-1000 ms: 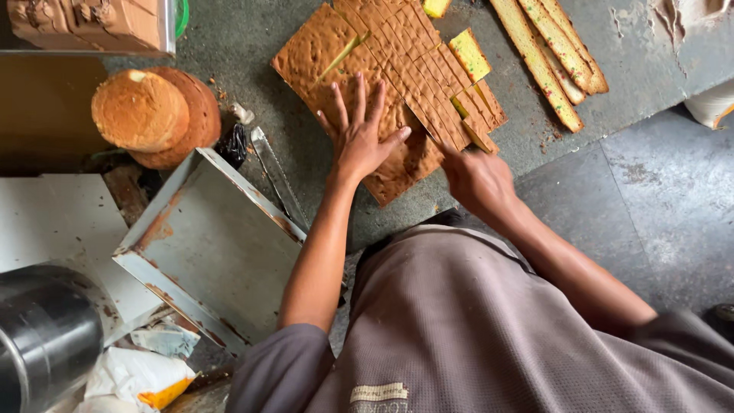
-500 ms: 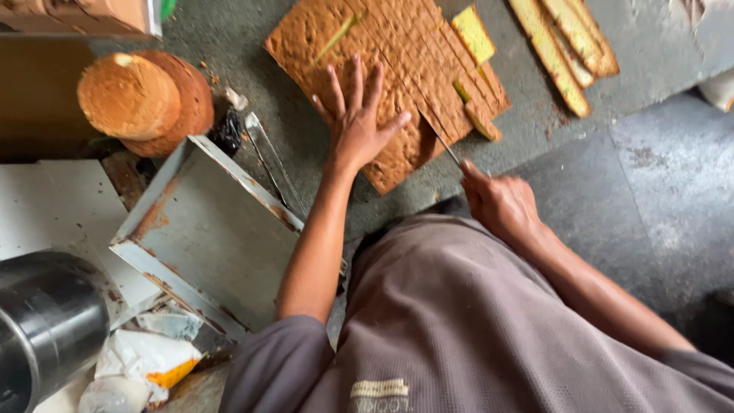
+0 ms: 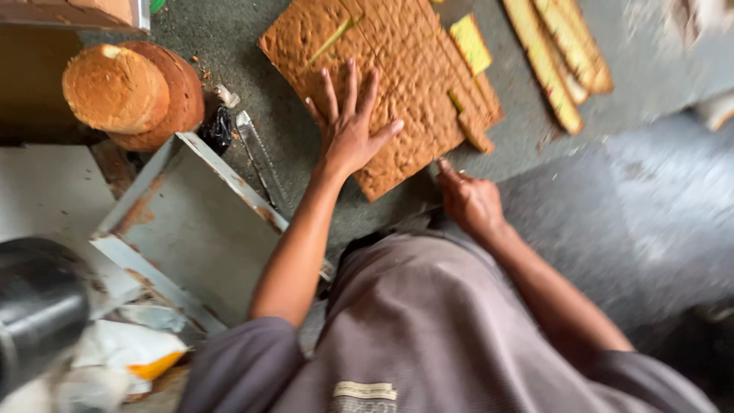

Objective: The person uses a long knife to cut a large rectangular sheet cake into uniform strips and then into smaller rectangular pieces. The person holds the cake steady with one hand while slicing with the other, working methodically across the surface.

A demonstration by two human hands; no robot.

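A large brown sheet cake [image 3: 397, 69], scored into strips, lies on the grey counter [image 3: 634, 191]. My left hand [image 3: 349, 126] rests flat on its near part with the fingers spread, and holds nothing. My right hand [image 3: 470, 200] is closed in a fist just off the cake's near edge, to the right of the left hand. It grips a thin knife, of which only a short blurred bit shows at the thumb. A cut piece [image 3: 478, 126] lies along the cake's right edge.
Two round brown cakes [image 3: 126, 88] are stacked at the far left. A tilted metal tray [image 3: 191, 229] stands left of my arm, with a long metal tool [image 3: 260, 157] beside it. Cut cake strips [image 3: 554, 61] lie at the far right, and a steel pot [image 3: 34, 306] stands near left.
My right hand has drawn back with the knife from the middle of the cake to its near edge. The left hand has stayed flat on the cake.
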